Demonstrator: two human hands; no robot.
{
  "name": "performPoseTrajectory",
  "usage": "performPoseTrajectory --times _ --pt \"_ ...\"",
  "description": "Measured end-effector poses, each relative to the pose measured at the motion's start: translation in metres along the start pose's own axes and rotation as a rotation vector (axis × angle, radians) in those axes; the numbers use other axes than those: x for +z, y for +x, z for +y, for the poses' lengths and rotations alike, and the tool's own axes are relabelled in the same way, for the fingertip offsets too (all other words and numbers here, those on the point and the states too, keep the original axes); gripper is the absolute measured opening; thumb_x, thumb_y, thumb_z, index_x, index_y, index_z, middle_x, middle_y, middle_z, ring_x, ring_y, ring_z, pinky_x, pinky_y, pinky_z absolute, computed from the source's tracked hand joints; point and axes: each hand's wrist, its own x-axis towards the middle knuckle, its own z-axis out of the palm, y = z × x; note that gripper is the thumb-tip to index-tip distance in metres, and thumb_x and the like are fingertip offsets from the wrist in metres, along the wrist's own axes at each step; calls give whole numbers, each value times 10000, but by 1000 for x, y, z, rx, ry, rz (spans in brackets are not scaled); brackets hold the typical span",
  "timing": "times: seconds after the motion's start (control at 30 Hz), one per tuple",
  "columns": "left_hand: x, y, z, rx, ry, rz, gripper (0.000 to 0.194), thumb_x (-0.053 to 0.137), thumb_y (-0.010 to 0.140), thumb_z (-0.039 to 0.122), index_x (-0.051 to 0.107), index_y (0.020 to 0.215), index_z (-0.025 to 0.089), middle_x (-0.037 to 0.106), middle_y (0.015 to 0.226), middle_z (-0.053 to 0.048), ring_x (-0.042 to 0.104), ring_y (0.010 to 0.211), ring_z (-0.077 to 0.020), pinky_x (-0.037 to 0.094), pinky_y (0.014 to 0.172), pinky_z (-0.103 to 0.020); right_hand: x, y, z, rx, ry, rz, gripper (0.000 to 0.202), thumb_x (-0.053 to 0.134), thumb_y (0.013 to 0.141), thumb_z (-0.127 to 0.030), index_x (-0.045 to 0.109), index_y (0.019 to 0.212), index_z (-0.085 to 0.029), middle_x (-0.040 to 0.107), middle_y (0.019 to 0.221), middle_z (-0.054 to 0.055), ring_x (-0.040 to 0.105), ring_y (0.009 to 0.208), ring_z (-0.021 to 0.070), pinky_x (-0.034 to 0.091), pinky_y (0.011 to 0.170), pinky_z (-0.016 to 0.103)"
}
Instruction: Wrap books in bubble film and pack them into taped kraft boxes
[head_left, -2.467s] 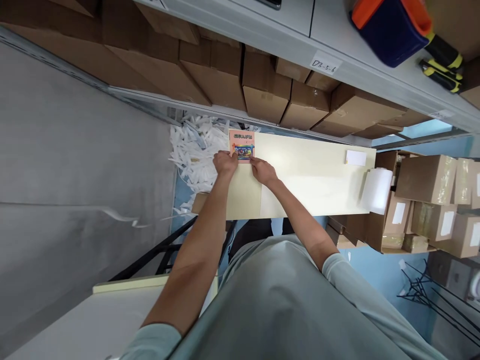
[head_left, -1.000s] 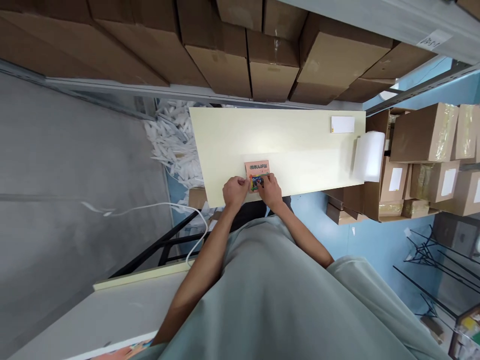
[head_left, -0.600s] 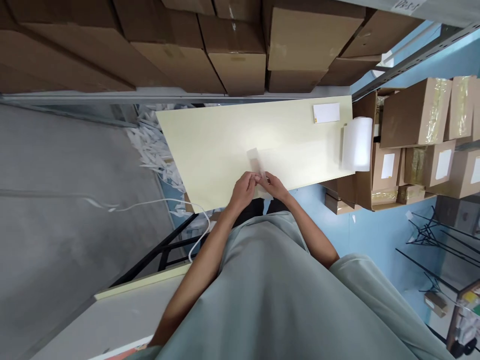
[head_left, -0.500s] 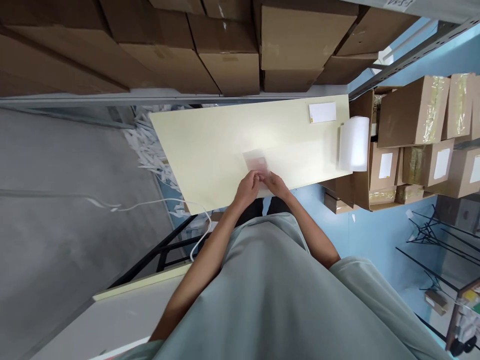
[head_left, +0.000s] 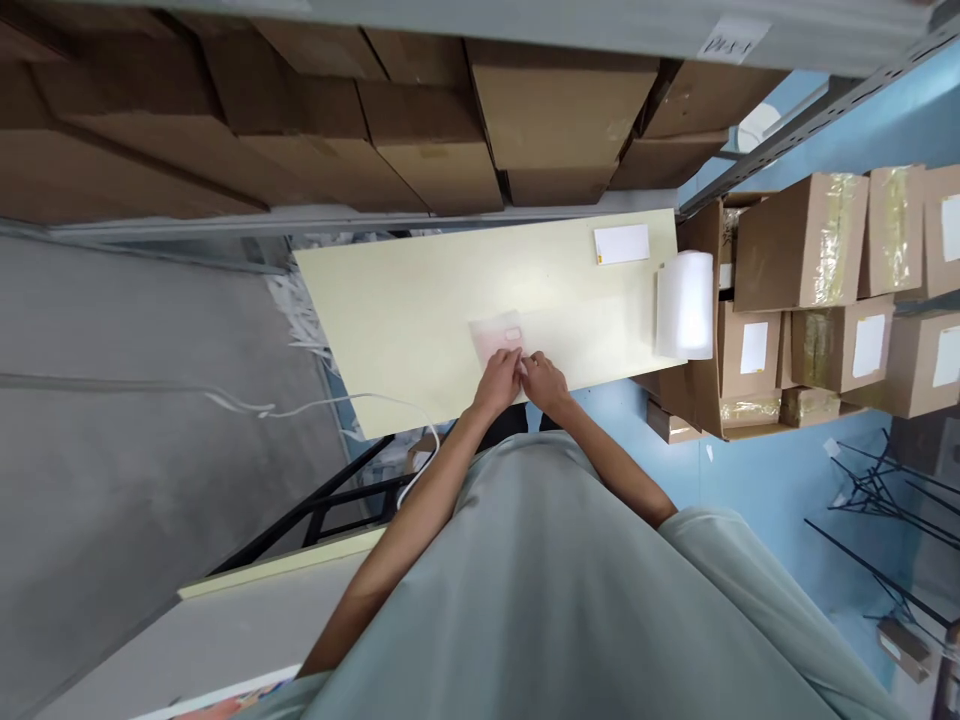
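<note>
A: So what are we looking at under the hands? We make it a pale packet (head_left: 491,333) with a pinkish tint, flat on the cream table (head_left: 397,320) near its front edge.

B: Same. We'd guess light and bendy, film or thin paper. Probably a bit slippery, creases easily.

A: Where would we grab it?

B: By the edges, thumb on top, since pressing the middle could buckle it. The left hand (head_left: 499,381) and right hand (head_left: 546,384) are at the near edge, fingers curled in, tips pinching there almost side by side. A whitish bit shows between them, and we can't tell if it's a flap or a loose scrap.

A: What about the boxes?

B: Brown shelf cartons (head_left: 562,115) are packed in a row past the table. We can't see inside, so no clue what they hold. Off the right end there's a stack, including a taped carton (head_left: 787,240) and a white-labelled carton (head_left: 739,345), contents hidden too.

A: And nearer?

B: Just a white roll (head_left: 684,305) at the table's right end, with a flat white piece (head_left: 622,244) near it.
</note>
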Motion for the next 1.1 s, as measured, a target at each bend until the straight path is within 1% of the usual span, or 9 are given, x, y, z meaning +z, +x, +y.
performPoseTrajectory --times 0.13,0.23,0.47,0.57,0.67,0.77,0.87,1.0,1.1 --pt "-22 11 31 26 -20 44 467 494 991 129 705 1406 181 739 1348 -159 684 1296 -317 525 1215 -511 -42 -7 5 -31 6 28 367 531 1148 -237 671 1473 -139 686 1440 163 686 1309 254 554 1120 353" --pt "-57 35 63 109 -38 130 406 500 1030 214 727 1366 188 774 1294 -139 716 1249 -308 555 1169 -496 -98 -5 15 -60 36 204 391 546 1145 -260 672 1493 -134 704 1443 161 714 1284 256 560 1117 352" --pt "-179 126 188 356 10 430 368 501 1049 300 752 1311 240 780 1308 -108 717 1258 -315 559 1152 -487 -297 21 16 -221 -33 778 389 500 1138 -246 707 1449 -138 726 1405 179 680 1309 295 518 1167 397" --pt "-227 159 251 421 48 538 369 509 1042 295 759 1303 225 776 1311 -128 708 1274 -329 547 1169 -495 -376 27 3 -258 -123 896 422 484 1131 -212 676 1492 -108 693 1469 205 630 1356 314 481 1209 420" --pt "-261 180 299 432 94 600 375 508 1029 258 763 1295 189 766 1339 -155 694 1301 -345 522 1202 -508 -431 34 -9 -267 -223 886 479 448 1121 -151 616 1564 -80 616 1603 206 557 1445 317 446 1252 426" --pt "-277 189 323 429 119 611 373 516 1017 235 766 1287 180 760 1358 -159 685 1319 -343 511 1216 -499 -460 43 -15 -249 -310 764 511 452 1099 -110 587 1590 -70 577 1659 199 511 1488 324 450 1255 437" --pt "-276 187 325 439 115 614 360 525 1019 244 771 1280 205 766 1349 -135 690 1308 -332 522 1205 -488 -470 49 -14 -253 -358 702 523 518 1100 -164 560 1613 -73 547 1681 214 470 1517 336 458 1254 468" --pt "-257 175 298 391 83 612 352 528 1012 246 783 1253 214 786 1291 -119 711 1260 -316 533 1191 -471 -468 55 -5 -283 -383 726 553 674 1046 -209 586 1574 -70 587 1589 251 493 1467 354 479 1234 489" --pt "-234 163 261 276 62 572 340 537 998 239 791 1221 212 791 1288 -116 718 1252 -311 538 1180 -448 -460 65 8 -300 -374 773 384 691 1031 -159 684 1404 -69 621 1475 254 550 1394 334 500 1207 465"
